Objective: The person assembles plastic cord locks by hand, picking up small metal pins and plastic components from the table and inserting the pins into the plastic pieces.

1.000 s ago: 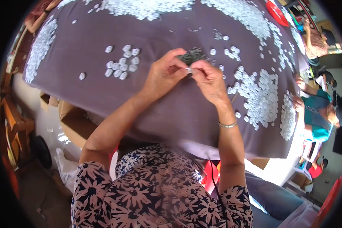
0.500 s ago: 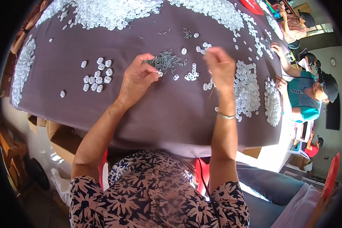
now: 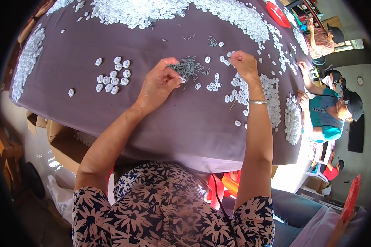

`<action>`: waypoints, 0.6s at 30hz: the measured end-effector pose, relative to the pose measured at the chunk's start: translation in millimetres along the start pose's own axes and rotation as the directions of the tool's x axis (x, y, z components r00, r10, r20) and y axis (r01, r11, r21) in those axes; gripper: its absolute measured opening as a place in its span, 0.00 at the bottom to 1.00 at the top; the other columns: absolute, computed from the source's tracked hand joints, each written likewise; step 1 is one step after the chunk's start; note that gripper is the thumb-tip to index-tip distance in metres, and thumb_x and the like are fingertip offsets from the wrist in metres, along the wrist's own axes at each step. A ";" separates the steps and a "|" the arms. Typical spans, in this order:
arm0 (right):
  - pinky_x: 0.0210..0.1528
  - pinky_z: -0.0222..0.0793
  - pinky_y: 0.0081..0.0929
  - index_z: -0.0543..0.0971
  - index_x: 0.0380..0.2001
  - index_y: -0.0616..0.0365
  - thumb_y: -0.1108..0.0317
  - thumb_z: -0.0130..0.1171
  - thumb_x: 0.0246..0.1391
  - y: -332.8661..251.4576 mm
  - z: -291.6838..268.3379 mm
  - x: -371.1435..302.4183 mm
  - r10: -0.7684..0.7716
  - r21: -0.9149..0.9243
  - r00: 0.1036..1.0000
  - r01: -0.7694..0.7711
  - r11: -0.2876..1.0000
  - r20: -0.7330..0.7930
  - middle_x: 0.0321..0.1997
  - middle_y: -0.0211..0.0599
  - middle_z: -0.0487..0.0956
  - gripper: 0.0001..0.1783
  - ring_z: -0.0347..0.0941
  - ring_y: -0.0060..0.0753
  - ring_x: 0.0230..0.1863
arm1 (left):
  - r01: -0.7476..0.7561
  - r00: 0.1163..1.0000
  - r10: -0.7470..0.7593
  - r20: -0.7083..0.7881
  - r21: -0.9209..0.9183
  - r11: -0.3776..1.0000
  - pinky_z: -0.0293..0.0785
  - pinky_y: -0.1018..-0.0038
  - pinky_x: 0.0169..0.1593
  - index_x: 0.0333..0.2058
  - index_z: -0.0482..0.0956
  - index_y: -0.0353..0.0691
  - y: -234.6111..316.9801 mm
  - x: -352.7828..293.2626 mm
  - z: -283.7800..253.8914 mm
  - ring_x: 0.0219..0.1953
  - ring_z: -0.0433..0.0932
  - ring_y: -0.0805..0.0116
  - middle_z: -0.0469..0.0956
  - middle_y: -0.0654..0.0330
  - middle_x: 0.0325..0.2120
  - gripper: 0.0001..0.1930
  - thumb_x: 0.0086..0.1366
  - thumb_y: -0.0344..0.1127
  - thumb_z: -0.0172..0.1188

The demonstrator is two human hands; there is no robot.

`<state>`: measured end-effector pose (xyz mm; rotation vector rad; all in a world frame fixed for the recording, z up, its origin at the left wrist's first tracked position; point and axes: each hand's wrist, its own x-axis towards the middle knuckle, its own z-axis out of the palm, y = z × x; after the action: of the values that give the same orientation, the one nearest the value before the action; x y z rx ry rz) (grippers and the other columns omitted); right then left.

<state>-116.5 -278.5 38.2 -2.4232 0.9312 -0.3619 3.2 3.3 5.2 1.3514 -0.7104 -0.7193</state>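
I've L hand [image 3: 158, 83] pinched thumb-to-finger on a white pc [image 3: 183, 80], grey pins [image 3: 188, 67] just beyond; R hand [image 3: 245, 66] curled beside loose white pcs [image 3: 222, 59], can't tell if it's got one. Risk, imo: slack L pinch drops its pc amid pins.

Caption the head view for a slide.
Left hand pinches a white piece beside grey pins; right hand near other white pieces.

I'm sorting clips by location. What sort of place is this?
Probably a small workshop for handwork: heaps of small white pieces and a pile of thin grey pins lie on a cloth-covered table, and a person in a teal top is at its right side.
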 end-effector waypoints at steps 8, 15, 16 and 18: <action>0.33 0.69 0.20 0.78 0.31 0.61 0.72 0.64 0.45 -14.8 -11.5 -44.2 0.002 0.075 0.960 -0.024 0.997 0.279 0.27 0.30 0.78 0.08 0.71 0.17 0.29 | -0.109 0.994 0.109 0.029 -0.004 0.994 0.71 0.81 0.32 0.49 0.66 0.36 -4.3 0.5 1.0 0.27 0.73 0.80 0.76 0.64 0.25 0.18 0.61 0.23 0.57; 0.31 0.68 0.19 0.78 0.30 0.60 0.73 0.64 0.45 -15.3 -3.9 -80.1 -0.215 -0.013 0.967 0.219 0.976 0.138 0.26 0.27 0.75 0.07 0.69 0.18 0.26 | -0.098 0.995 0.099 0.021 -0.015 0.995 0.70 0.82 0.32 0.49 0.66 0.36 -2.5 0.0 1.3 0.26 0.73 0.81 0.76 0.65 0.24 0.18 0.61 0.23 0.58; 0.30 0.67 0.18 0.78 0.31 0.60 0.75 0.65 0.44 -13.8 -0.7 -84.0 -0.211 0.042 0.973 0.208 0.977 0.091 0.25 0.26 0.74 0.08 0.69 0.17 0.26 | -0.103 0.994 0.103 0.020 -0.009 0.995 0.70 0.82 0.32 0.49 0.66 0.36 -1.5 -0.5 1.6 0.26 0.73 0.81 0.76 0.65 0.24 0.18 0.61 0.23 0.58; 0.30 0.67 0.17 0.78 0.31 0.60 0.76 0.65 0.44 -10.2 3.1 -86.7 -0.205 0.099 0.978 0.200 0.975 0.046 0.24 0.26 0.73 0.09 0.68 0.17 0.25 | -0.107 0.994 0.107 0.018 -0.002 0.994 0.70 0.82 0.32 0.48 0.66 0.36 -1.4 0.2 2.4 0.26 0.73 0.82 0.76 0.66 0.24 0.18 0.60 0.23 0.58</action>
<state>-172.9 -211.8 35.9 -2.4337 0.6298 -0.3997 1.4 1.6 4.0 1.2973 -0.7907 -0.6464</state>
